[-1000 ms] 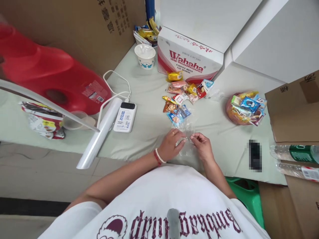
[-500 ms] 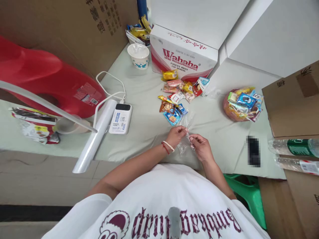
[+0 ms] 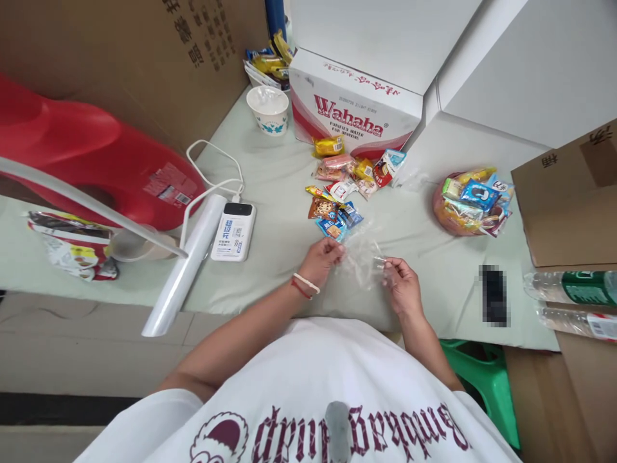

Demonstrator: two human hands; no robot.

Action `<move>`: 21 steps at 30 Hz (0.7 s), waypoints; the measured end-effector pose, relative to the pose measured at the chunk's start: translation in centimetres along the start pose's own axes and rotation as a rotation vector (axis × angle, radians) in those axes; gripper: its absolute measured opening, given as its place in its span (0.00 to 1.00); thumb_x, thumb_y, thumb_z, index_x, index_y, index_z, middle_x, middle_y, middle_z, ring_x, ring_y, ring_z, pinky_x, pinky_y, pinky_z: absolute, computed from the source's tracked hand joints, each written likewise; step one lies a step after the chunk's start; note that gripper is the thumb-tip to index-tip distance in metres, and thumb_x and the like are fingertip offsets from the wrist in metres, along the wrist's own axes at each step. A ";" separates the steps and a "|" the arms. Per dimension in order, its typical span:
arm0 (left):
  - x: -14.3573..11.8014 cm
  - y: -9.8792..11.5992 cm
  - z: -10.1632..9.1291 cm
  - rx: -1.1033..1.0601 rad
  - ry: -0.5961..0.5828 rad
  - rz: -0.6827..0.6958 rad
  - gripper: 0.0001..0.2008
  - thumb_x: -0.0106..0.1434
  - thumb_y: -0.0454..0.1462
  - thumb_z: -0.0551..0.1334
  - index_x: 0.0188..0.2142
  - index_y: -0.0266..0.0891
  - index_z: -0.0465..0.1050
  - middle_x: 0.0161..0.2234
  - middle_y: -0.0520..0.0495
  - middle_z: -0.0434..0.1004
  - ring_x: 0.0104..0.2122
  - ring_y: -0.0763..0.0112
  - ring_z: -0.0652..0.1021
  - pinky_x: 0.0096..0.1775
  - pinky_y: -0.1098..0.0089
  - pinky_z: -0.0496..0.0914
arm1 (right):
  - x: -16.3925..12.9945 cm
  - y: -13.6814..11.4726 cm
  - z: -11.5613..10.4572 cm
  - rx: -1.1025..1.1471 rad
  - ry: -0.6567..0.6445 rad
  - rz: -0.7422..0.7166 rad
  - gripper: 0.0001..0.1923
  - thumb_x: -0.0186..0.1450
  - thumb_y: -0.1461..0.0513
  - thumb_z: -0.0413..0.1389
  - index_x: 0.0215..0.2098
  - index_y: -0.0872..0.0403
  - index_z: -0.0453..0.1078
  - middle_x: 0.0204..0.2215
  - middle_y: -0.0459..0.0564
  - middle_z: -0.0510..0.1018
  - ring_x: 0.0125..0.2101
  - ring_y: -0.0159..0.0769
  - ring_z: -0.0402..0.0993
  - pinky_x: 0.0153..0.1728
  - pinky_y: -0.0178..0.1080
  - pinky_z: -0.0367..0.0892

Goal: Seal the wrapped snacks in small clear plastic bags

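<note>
Pinching a clear plastic bag [image 3: 359, 257] hard to make out, left hand [image 3: 322, 257] and right hand [image 3: 401, 286] each keep a closed grip.

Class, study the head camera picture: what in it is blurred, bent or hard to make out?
Head view: a dark item on the table is pixelated; edges bow, wide-angle; the clear plastic bag between left hand and right hand barely shows; lighting soft, even.

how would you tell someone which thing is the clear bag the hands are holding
Start from the red and white Wahaha box at the back and come down past the loose snack packets on the pale green cloth. The clear plastic bag is stretched between the left hand and right hand. Unlike the colourful packets, it is see-through and unprinted.
</note>
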State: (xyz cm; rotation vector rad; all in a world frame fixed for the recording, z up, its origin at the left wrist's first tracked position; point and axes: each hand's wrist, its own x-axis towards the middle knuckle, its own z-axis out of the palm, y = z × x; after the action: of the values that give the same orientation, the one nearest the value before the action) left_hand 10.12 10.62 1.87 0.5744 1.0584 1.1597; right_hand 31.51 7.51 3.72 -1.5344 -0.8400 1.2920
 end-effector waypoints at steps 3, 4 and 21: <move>-0.3 1.4 -3.2 -0.162 0.063 -0.040 0.25 0.45 0.47 0.80 0.30 0.40 0.67 0.30 0.53 0.77 0.30 0.74 0.76 0.36 0.71 0.71 | 0.2 0.5 -1.7 -0.025 0.040 -0.006 0.20 0.56 0.48 0.69 0.36 0.52 0.75 0.30 0.43 0.73 0.27 0.29 0.65 0.24 0.32 0.63; -0.6 1.7 -4.4 -0.179 0.086 -0.030 0.26 0.45 0.46 0.80 0.30 0.40 0.67 0.30 0.53 0.77 0.31 0.73 0.77 0.36 0.71 0.72 | 0.2 0.8 -2.3 -0.039 0.046 -0.004 0.19 0.57 0.48 0.68 0.37 0.52 0.75 0.30 0.43 0.73 0.26 0.29 0.64 0.24 0.33 0.64; -1.0 4.9 -4.8 1.512 -0.420 0.698 0.18 0.74 0.39 0.52 0.54 0.44 0.78 0.54 0.41 0.82 0.58 0.56 0.77 0.61 0.46 0.60 | 0.4 -0.2 -5.2 -0.794 -0.166 -0.435 0.15 0.71 0.51 0.52 0.41 0.51 0.76 0.39 0.53 0.81 0.34 0.40 0.77 0.41 0.44 0.74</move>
State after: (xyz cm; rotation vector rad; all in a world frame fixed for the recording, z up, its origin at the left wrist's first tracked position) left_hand 3.59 10.66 4.23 2.3885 1.2523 0.5103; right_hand 36.64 6.83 3.81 -1.6902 -1.8313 0.7931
